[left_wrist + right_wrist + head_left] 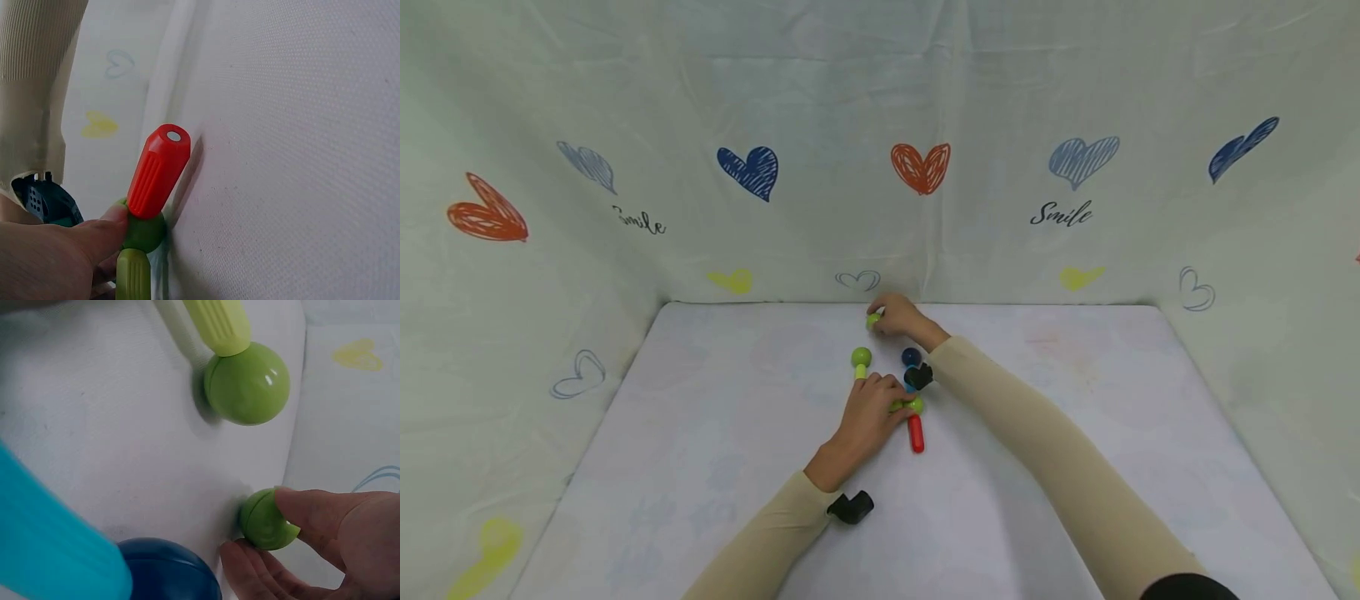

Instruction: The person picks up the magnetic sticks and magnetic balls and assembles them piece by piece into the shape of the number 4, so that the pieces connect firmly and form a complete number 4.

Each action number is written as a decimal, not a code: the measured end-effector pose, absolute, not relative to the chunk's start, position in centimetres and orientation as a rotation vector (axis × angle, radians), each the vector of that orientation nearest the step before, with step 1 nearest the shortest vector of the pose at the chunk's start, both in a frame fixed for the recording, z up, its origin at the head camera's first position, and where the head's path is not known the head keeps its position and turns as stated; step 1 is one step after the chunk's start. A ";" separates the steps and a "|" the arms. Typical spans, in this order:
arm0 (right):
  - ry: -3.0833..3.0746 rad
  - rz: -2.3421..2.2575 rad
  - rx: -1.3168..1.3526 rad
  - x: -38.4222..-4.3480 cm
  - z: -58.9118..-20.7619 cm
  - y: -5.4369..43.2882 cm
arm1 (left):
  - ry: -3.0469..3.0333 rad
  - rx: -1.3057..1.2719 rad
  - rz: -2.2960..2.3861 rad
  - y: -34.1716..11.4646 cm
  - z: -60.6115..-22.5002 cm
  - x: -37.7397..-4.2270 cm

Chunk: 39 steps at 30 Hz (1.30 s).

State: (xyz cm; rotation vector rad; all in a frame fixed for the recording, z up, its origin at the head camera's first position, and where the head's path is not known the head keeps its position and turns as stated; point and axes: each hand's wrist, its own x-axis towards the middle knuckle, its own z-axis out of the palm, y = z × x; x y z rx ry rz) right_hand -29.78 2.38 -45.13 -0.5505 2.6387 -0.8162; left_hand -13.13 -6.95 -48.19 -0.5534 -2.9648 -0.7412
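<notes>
My right hand [898, 317] pinches a loose green ball [269, 519] between thumb and fingers near the table's back edge. My left hand [871, 410] grips a joined figure of magnetic balls and rods in the middle of the table, its thumb against a green joint ball [144, 232]. From that ball a red rod [916, 434] points towards me, and a yellow-green rod [133, 275] runs off beside the hand. Another green ball [861, 357] caps a yellow-green rod [219, 325] at the far left. A dark blue ball [912, 357] ends the light blue rod [56, 537].
The white table [715, 467] meets a white curtain [820, 100] printed with hearts just behind my right hand. Black wrist-camera mounts sit at both wrists, the right one [919, 376] overlapping the blue rod in the head view.
</notes>
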 end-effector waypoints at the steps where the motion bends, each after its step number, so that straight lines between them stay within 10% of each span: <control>1: 2.644 -0.807 -0.547 -29.7 -45.1 2.5 | -2.963 -0.556 -0.741 -6.9 -48.2 -13.2; 39: 2.443 -1.401 -0.413 -20.4 -44.5 13.1 | -2.952 -0.586 -0.705 -6.8 -48.4 -13.3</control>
